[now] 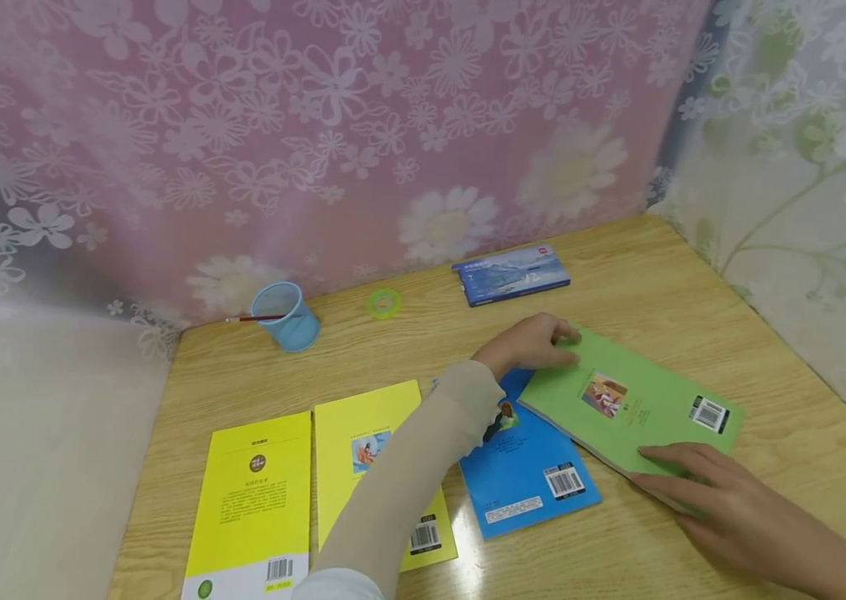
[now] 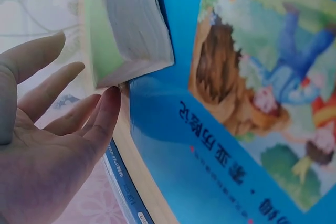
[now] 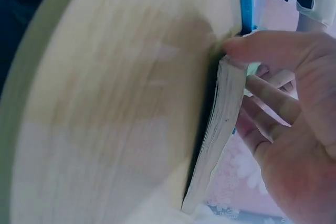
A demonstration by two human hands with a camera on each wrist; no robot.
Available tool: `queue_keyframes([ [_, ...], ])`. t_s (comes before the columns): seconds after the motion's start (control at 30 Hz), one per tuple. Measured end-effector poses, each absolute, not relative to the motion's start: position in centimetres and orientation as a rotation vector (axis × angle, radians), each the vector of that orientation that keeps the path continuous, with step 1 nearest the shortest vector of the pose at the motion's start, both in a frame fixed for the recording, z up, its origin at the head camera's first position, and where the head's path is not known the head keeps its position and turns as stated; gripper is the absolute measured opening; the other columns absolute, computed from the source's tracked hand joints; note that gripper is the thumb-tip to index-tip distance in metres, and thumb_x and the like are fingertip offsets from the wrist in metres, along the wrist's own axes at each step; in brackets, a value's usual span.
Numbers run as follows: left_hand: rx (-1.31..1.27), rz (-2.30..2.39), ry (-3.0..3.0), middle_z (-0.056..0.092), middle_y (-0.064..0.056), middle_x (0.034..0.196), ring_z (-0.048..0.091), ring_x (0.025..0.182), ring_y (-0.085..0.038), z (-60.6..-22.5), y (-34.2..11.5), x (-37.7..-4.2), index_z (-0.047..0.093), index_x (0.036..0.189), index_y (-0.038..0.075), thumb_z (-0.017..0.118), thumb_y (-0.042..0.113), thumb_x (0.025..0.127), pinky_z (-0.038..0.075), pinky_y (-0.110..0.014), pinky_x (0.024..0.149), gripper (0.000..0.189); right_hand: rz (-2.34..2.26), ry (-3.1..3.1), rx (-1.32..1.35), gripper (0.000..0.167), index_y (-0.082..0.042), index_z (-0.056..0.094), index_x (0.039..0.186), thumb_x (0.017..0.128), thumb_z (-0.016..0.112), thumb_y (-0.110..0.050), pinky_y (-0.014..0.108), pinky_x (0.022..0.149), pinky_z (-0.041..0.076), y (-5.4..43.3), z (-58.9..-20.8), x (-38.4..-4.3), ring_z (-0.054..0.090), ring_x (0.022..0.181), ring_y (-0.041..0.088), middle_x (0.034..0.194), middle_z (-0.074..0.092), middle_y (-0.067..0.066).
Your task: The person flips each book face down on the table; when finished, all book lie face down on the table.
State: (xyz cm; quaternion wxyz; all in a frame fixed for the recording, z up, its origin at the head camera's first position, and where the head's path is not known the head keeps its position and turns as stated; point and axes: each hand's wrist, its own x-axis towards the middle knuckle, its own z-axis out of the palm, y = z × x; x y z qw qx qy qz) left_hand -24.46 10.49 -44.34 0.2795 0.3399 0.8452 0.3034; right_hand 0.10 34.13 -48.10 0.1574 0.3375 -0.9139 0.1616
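A green book [image 1: 633, 400] lies slanted across the upper right of a blue book [image 1: 523, 475] in the head view. Beside its upper left corner is my left hand [image 1: 535, 342]. In the left wrist view, that hand [image 2: 58, 140] has its fingers spread, one fingertip touching the green book's corner [image 2: 105, 51]. My right hand [image 1: 723, 500] pinches the green book's near edge, thumb at the edge and fingers on the cover. The right wrist view shows the thumb [image 3: 273, 48] against the end of the page block [image 3: 212, 135]. My left sleeve hides part of the blue book.
Two yellow books [image 1: 250, 500] [image 1: 377, 408] lie to the left. At the back stand a blue mesh pen cup [image 1: 295, 329] with a pencil [image 1: 253, 317], a green tape roll [image 1: 383, 303] and a blue box [image 1: 513, 279]. Patterned curtains [image 1: 362, 150] border the wooden table [image 1: 362, 358].
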Motion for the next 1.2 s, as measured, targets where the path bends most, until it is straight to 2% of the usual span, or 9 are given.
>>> queue_keyframes([
  [0.1,0.881,0.838,2.280,0.058,-0.001,0.155,0.055,0.144,-0.019,-44.1,10.3,-24.1,0.059,0.150,0.017,0.065,0.032,0.105,0.051,-0.026,0.111,0.048,0.505,-2.655,0.930,0.042,-0.030,0.072,0.133,0.097,0.074,-0.050,-0.001,0.116,0.013,34.2,-47.7,0.1,0.044,0.131,0.005,0.139,0.063,0.004],
  [0.2,0.903,0.857,2.305,0.056,-0.001,0.156,0.054,0.145,-0.020,-43.8,9.9,-23.9,0.058,0.151,0.017,0.063,0.031,0.107,0.050,-0.027,0.113,0.047,0.528,-2.690,0.860,0.064,-0.029,0.072,0.133,0.073,0.096,-0.028,-0.003,0.115,0.012,34.6,-47.3,-0.1,0.040,0.135,0.001,0.140,0.062,0.005],
  [0.3,0.959,0.809,2.369,0.055,-0.002,0.158,0.050,0.149,-0.021,-43.6,9.3,-23.5,0.056,0.152,0.014,0.061,0.029,0.108,0.046,-0.026,0.117,0.047,0.552,-2.741,0.773,0.071,-0.027,0.070,0.137,0.071,0.096,-0.022,0.001,0.120,0.008,35.0,-47.3,-0.6,0.041,0.139,0.009,0.143,0.060,0.009],
  [0.43,0.960,0.596,2.553,0.045,-0.004,0.166,0.039,0.157,-0.022,-43.5,8.5,-22.0,0.049,0.158,0.018,0.059,0.037,0.108,0.038,-0.031,0.126,0.054,0.638,-2.842,0.667,0.076,-0.021,0.059,0.149,0.081,0.091,-0.024,0.041,0.137,0.005,36.2,-47.9,-1.3,0.040,0.145,0.042,0.152,0.050,0.024],
  [0.53,0.916,0.458,2.667,0.037,-0.007,0.170,0.036,0.159,-0.026,-43.2,7.9,-20.2,0.044,0.161,0.022,0.060,0.045,0.107,0.038,-0.040,0.127,0.061,0.691,-2.881,0.625,0.081,-0.017,0.051,0.156,0.084,0.089,-0.025,0.074,0.127,0.006,36.9,-48.3,-1.9,0.035,0.142,0.062,0.155,0.043,0.034],
  [0.63,0.898,0.415,2.712,0.037,-0.007,0.170,0.039,0.157,-0.027,-43.0,7.2,-18.3,0.046,0.160,0.024,0.061,0.048,0.105,0.040,-0.043,0.126,0.061,0.718,-2.893,0.619,0.086,-0.014,0.047,0.158,0.084,0.089,-0.024,0.084,0.118,0.009,37.6,-48.2,-2.6,0.036,0.135,0.068,0.155,0.039,0.039],
  [0.8,0.977,0.263,2.738,0.046,-0.004,0.165,0.044,0.154,-0.023,-43.0,6.2,-15.6,0.056,0.153,0.030,0.059,0.049,0.106,0.043,-0.038,0.124,0.051,0.718,-2.964,0.606,0.090,-0.012,0.040,0.162,0.086,0.087,-0.024,0.088,0.112,0.011,37.8,-48.4,-3.5,0.031,0.138,0.069,0.159,0.031,0.040],
  [1.07,1.131,0.097,2.755,0.062,-0.003,0.147,0.062,0.124,-0.016,-43.9,6.5,-13.4,0.069,0.140,0.029,0.064,0.055,0.101,0.056,-0.028,0.102,0.047,0.677,-3.036,0.610,0.100,-0.008,0.030,0.166,0.087,0.086,-0.031,0.077,0.123,-0.009,38.3,-49.1,-4.0,0.006,0.153,0.068,0.168,0.012,0.041],
  [1.2,1.106,0.088,2.799,0.057,-0.005,0.154,0.061,0.131,-0.020,-44.4,6.3,-13.1,0.068,0.140,0.029,0.067,0.054,0.099,0.058,-0.030,0.102,0.048,0.684,-3.043,0.624,0.102,-0.010,0.026,0.168,0.088,0.085,-0.031,0.075,0.123,-0.013,38.5,-49.3,-4.3,-0.001,0.155,0.065,0.171,0.003,0.037],
])
